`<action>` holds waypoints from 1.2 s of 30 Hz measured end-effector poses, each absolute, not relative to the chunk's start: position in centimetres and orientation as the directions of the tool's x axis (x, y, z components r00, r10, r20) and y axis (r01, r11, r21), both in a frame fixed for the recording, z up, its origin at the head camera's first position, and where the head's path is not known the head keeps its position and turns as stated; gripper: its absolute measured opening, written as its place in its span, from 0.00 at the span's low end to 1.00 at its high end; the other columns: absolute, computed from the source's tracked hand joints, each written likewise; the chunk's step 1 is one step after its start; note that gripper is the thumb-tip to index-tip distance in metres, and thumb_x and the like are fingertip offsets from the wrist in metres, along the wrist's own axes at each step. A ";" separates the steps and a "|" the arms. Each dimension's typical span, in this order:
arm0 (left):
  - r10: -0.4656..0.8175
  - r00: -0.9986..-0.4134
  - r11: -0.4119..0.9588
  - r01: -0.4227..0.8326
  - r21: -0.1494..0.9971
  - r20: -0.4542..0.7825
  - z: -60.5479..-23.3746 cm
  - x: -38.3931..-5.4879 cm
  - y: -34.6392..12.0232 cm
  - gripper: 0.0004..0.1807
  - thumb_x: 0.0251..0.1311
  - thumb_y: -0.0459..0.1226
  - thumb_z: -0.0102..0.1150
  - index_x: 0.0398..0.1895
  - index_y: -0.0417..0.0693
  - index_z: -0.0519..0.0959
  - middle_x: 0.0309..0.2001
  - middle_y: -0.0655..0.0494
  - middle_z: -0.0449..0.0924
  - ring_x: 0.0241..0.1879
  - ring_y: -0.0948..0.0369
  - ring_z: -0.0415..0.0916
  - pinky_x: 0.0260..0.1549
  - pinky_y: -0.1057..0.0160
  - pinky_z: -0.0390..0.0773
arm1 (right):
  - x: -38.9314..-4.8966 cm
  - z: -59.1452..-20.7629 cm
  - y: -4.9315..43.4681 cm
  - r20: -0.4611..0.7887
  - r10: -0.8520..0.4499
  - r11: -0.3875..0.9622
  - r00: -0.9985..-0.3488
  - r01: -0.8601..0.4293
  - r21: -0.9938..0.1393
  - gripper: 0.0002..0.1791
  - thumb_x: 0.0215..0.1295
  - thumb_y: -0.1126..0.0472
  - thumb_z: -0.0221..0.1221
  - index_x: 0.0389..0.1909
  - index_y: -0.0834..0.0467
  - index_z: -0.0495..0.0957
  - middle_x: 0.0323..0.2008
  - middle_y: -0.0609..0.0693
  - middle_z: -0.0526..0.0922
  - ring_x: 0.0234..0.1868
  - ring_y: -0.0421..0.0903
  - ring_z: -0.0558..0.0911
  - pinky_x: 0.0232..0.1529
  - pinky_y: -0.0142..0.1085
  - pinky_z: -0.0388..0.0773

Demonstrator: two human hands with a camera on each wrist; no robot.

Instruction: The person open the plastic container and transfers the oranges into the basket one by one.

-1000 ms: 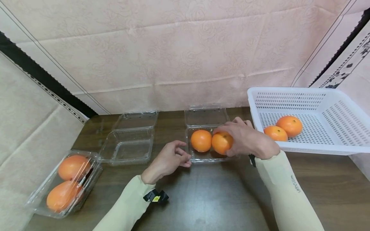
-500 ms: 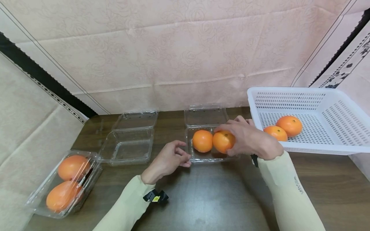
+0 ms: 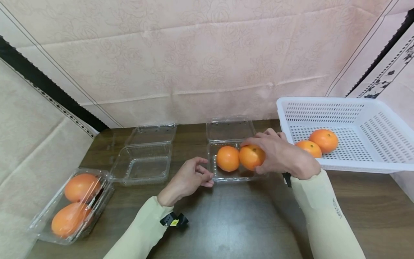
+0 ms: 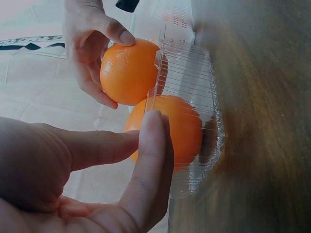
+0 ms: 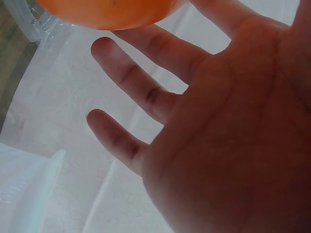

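My right hand [image 3: 281,153] holds an orange [image 3: 252,157] between thumb and fingers, at the right side of an open clear plastic clamshell box [image 3: 220,177]. A second orange [image 3: 228,158] sits in that box, right beside the held one. In the left wrist view, the held orange [image 4: 129,73] shows higher than the other orange [image 4: 177,126], which lies behind the ribbed wall. My left hand [image 3: 191,178] pinches the box's near left rim with thumb and index finger. The right wrist view shows the underside of the orange [image 5: 107,12] by the fingers, the rest cut off.
A white perforated basket [image 3: 372,167] with two oranges [image 3: 323,141] stands at the right. Another open clamshell [image 3: 148,167] lies left of the box. A closed clamshell [image 3: 100,212] with two oranges [image 3: 72,219] is at the table's [image 3: 226,223] left edge. Patterned cloth [image 3: 210,64] hangs behind.
My right hand and its orange have shifted slightly to the right and up in the head view. The other orange has moved slightly right too. My left hand stays in place.
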State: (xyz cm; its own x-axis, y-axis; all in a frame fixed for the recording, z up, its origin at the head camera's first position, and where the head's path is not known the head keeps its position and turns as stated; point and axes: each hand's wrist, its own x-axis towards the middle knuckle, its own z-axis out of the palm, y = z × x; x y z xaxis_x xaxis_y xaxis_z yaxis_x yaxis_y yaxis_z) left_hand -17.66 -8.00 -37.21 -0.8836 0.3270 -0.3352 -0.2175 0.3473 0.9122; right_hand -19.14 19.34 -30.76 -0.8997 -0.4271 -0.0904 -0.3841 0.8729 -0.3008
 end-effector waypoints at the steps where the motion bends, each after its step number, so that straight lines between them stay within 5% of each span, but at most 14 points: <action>1: 0.327 -0.884 0.346 -0.218 0.912 -0.335 -37.2 -17.7 -8.0 0.28 0.69 0.26 0.59 0.70 0.36 0.65 0.43 0.41 0.83 0.35 0.56 0.88 0.42 0.56 0.89 | -19.1 -30.7 19.4 -0.091 -0.427 0.872 -0.900 -0.383 -0.305 0.38 0.45 0.57 0.77 0.62 0.41 0.79 0.57 0.53 0.82 0.56 0.53 0.67 0.50 0.50 0.64; 36: 0.319 -0.886 0.360 -0.214 0.908 -0.336 -37.3 -17.7 -8.0 0.29 0.69 0.27 0.60 0.71 0.37 0.65 0.44 0.41 0.83 0.34 0.57 0.88 0.43 0.57 0.89 | -18.3 -29.3 20.4 -0.041 -0.400 0.880 -0.915 -0.371 -0.296 0.36 0.47 0.56 0.74 0.62 0.39 0.77 0.55 0.51 0.81 0.56 0.52 0.66 0.47 0.48 0.60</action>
